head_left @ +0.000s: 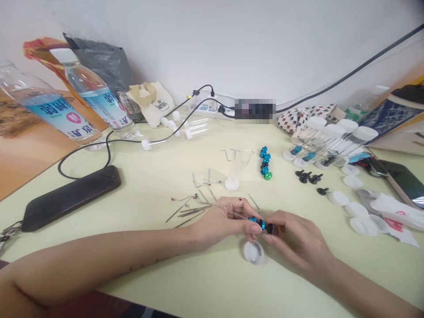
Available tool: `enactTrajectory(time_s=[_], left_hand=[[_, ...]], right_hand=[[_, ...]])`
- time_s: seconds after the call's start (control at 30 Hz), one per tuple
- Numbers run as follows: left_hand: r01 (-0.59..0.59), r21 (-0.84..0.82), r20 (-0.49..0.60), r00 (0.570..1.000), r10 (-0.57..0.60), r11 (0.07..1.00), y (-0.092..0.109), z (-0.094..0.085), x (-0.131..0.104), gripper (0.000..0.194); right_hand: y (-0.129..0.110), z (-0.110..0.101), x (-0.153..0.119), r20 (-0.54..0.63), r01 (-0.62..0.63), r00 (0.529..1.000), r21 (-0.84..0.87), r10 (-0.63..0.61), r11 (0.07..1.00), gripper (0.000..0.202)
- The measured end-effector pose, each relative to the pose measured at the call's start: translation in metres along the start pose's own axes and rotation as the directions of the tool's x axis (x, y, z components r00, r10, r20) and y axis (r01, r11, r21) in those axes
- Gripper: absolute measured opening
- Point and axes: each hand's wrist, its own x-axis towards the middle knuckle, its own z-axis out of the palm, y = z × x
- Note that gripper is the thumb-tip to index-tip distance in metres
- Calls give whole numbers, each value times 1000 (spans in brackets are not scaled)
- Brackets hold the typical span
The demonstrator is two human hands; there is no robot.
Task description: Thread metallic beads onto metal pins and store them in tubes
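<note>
The left hand (236, 219) has its grip closed on a blue-and-black metal piece (261, 224), pinched between thumb and fingers low over the desk (185, 274). A thin metal shaft (241, 215) runs from the piece's blue end back across the left hand. The right hand (296, 236) curls in from the other side, its thumb and forefinger at the black end (whether they pinch it or only sit against it, I cannot tell).

Just below the left fingertips, a round white lid (249, 252) holds some small metal bits, too small to make out. Near the left wrist, loose metal rods (192, 212) lie spread out, a few small coloured balls among them. Beyond the hands stands a clear tube with a white base (232, 182), bent wires at its top.

To the right of that tube, blue parts (264, 170) form a short line with a green part (268, 176) at its near end. Farther right are several black pieces (304, 177), then white-capped jars (333, 131) leaning together; more white caps (353, 181) lie near them, beside a phone (406, 179).
</note>
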Motion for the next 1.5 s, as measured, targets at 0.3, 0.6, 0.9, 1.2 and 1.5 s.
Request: enactTrajectory(time_s=[0.3, 0.6, 0.9, 1.2, 1.5], left_hand=[[20, -10, -8, 1000, -20, 1000, 0, 1, 0, 22], [18, -1, -20, 1000, -18, 1000, 1, 2, 0, 20], [12, -2, -5, 1000, -12, 1000, -1, 0, 0, 20], [-14, -10, -8, 1000, 14, 1000, -2, 0, 0, 18], [-2, -10, 4, 1000, 2, 1000, -1, 0, 0, 19]], right_hand=[[4, -2, 3, 62, 45, 997, -7, -45, 999, 24], [0, 0, 4, 36, 31, 999, 1, -31, 1000, 12], [7, 1, 0, 13, 46, 999, -45, -46, 998, 22], [4, 3, -1, -27, 11, 1000, -58, -13, 998, 7], [9, 2, -4, 31, 15, 999, -34, -14, 999, 20]])
